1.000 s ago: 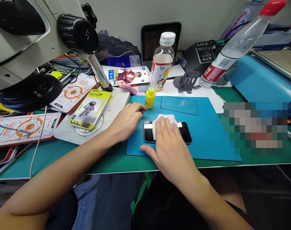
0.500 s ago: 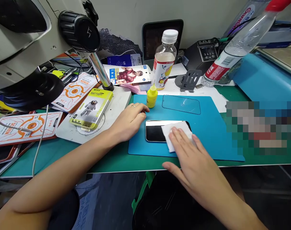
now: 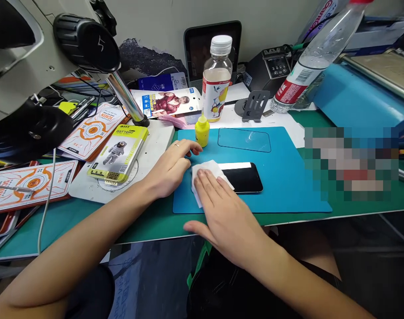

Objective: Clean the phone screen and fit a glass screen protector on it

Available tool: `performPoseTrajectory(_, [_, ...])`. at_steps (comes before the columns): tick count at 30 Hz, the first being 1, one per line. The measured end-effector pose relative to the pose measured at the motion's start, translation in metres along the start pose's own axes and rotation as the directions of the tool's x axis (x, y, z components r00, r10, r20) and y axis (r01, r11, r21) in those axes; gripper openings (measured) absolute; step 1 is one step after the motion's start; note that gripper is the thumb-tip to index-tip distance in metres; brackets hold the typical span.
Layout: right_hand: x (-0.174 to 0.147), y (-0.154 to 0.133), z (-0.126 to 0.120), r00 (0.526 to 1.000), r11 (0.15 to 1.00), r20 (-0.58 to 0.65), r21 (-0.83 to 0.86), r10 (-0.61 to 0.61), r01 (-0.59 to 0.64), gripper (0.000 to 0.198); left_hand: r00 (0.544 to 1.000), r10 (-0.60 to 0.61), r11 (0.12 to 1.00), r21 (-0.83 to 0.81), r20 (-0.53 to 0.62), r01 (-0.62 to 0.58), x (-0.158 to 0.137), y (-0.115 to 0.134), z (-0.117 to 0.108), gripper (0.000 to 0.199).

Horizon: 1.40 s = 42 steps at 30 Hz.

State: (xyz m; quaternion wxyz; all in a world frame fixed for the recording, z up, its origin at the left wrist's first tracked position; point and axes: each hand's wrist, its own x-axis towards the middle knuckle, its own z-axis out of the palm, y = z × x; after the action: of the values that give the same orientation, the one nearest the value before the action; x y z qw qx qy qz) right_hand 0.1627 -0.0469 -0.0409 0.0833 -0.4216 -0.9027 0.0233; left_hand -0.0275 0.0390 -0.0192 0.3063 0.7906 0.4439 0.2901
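A smartphone (image 3: 246, 179) with a black screen and a white reflection along its upper edge lies flat on the blue mat (image 3: 285, 177). My right hand (image 3: 218, 199) presses a folded white wipe (image 3: 207, 167) over the phone's left end with its fingers flat and together, thumb out to the side. The wipe hides that end. My left hand (image 3: 173, 166) rests at the mat's left edge, loosely bent and holding nothing. Just beyond its fingertips stands a small yellow bottle (image 3: 202, 133) with a pointed tip. A clear, dark-edged screen protector (image 3: 244, 140) lies behind the phone.
A microscope (image 3: 85, 42) looms at upper left. A yellow battery pack (image 3: 118, 153) and orange-white screen boxes (image 3: 32, 184) lie on the left. Behind the mat stand a drink bottle (image 3: 217, 84), a grey phone stand (image 3: 253, 106) and a leaning water bottle (image 3: 298, 79).
My right hand has slid the wipe left along the phone, uncovering its right end. My left hand stays by the yellow bottle. The view has shifted slightly.
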Motion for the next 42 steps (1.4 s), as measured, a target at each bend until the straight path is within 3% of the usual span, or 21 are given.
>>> performPoseTrajectory(3, [-0.029,0.023,-0.006,1.000,0.998,-0.023,-0.064,-0.014,0.012,0.091,1.000,-0.008,1.000,0.013,-0.009,0.008,0.001,0.001,0.000,0.037])
performPoseTrajectory(6, [-0.040,0.038,-0.008,0.995,0.989,-0.072,-0.122,0.076,-0.084,0.088,1.000,-0.014,1.000,0.022,0.001,0.014,0.001,0.001,0.001,0.038])
performPoseTrajectory(10, [-0.020,0.017,0.000,0.979,0.979,-0.104,-0.085,0.175,-0.184,0.097,1.000,-0.009,0.999,0.030,0.002,0.009,0.001,0.000,0.000,0.037])
performPoseTrajectory(14, [-0.004,-0.004,0.000,1.000,0.999,-0.017,0.034,-0.004,0.004,0.090,1.000,-0.002,1.000,0.019,-0.007,0.002,0.001,0.000,0.000,0.035])
performPoseTrajectory(17, [-0.016,0.012,-0.005,0.998,0.997,0.003,0.044,-0.069,0.069,0.085,1.000,-0.009,1.000,0.021,-0.006,0.009,0.001,0.001,0.000,0.034])
performPoseTrajectory(21, [-0.028,0.038,-0.007,0.986,0.986,-0.048,-0.037,0.159,-0.161,0.087,1.000,-0.023,0.999,0.036,0.006,0.023,0.002,0.002,0.000,0.035])
performPoseTrajectory(24, [-0.012,0.025,-0.003,0.967,0.966,-0.057,-0.058,0.250,-0.253,0.097,0.999,-0.032,0.999,0.040,0.007,0.031,0.002,0.003,0.000,0.034])
performPoseTrajectory(30, [0.027,-0.017,0.000,0.981,0.981,0.020,0.001,0.195,-0.195,0.104,0.999,-0.052,0.998,0.032,0.002,0.052,0.001,0.002,0.001,0.033])
performPoseTrajectory(36, [-0.021,0.007,-0.007,0.998,0.998,0.021,-0.002,0.061,-0.061,0.096,0.998,-0.064,0.998,0.017,0.015,0.064,-0.001,0.002,0.001,0.035])
performPoseTrajectory(42, [-0.064,0.040,-0.011,0.989,0.979,-0.068,-0.153,0.129,-0.138,0.089,0.996,-0.079,0.996,0.040,0.030,0.078,0.000,0.002,0.001,0.036])
